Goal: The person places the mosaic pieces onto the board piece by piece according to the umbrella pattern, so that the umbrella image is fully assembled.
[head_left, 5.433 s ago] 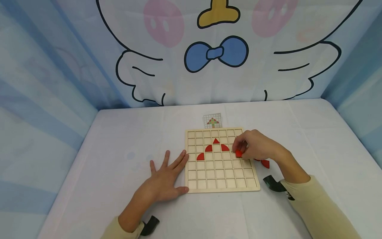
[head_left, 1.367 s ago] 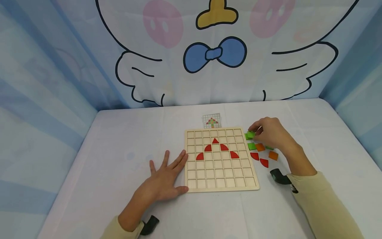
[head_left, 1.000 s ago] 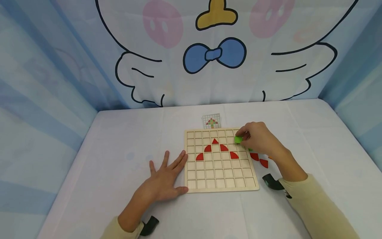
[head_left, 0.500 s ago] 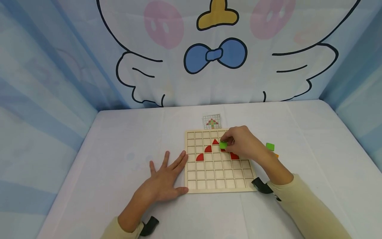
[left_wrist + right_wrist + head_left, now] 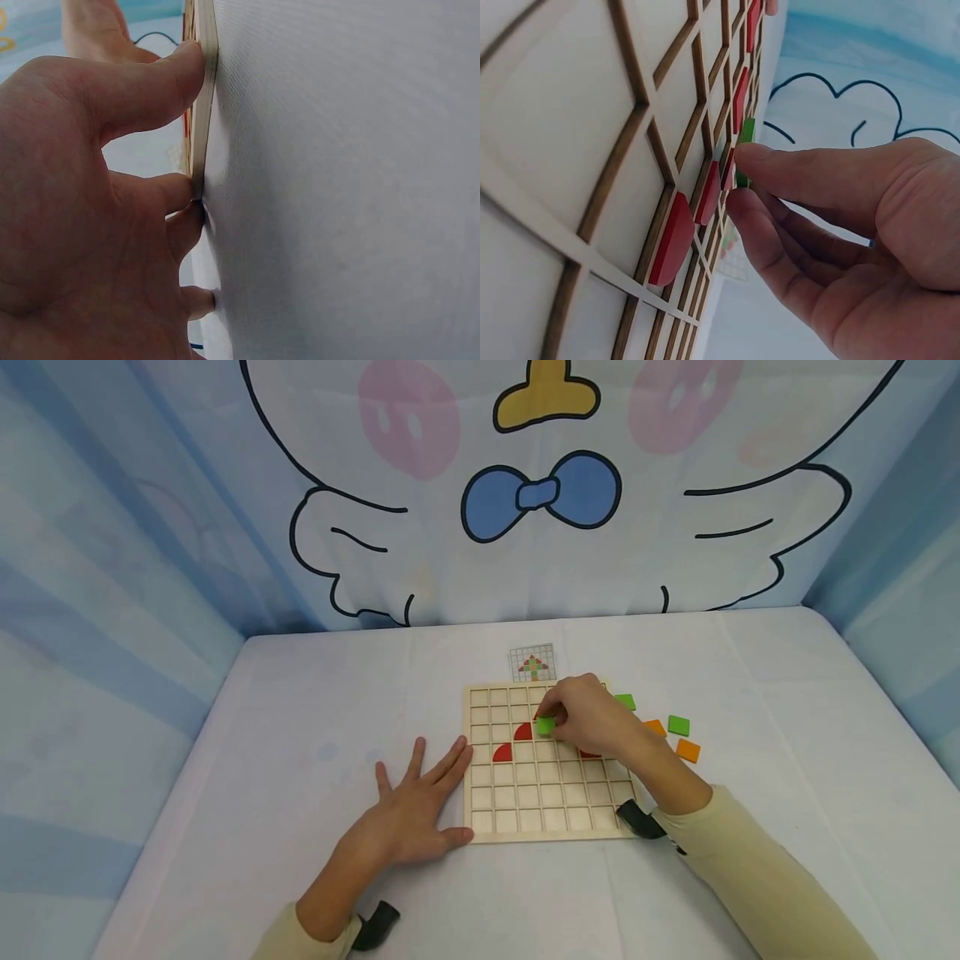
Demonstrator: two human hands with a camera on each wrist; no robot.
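My right hand (image 5: 588, 714) pinches a green square tile (image 5: 545, 726) between thumb and fingers, close over the upper middle of the wooden grid board (image 5: 555, 837). In the right wrist view the green tile (image 5: 746, 133) stands between the thumb and fingertips, beside red pieces set in the cells. Red quarter-round pieces (image 5: 503, 752) lie in cells on the left; those on the right are partly covered by my right hand. My left hand (image 5: 408, 822) lies with fingers spread, thumb and fingertips at the board's left edge (image 5: 201, 112).
Right of the board lie loose green tiles (image 5: 678, 725) and orange tiles (image 5: 687, 750), some partly behind the right forearm. A small pattern card (image 5: 532, 662) with a coloured figure lies just beyond the board's far edge. A printed curtain (image 5: 540, 568) stands behind the table.
The right hand set a red piece in the board's right side, then picked up a green tile from the loose pieces and carried it left over the board. The left hand stayed put.
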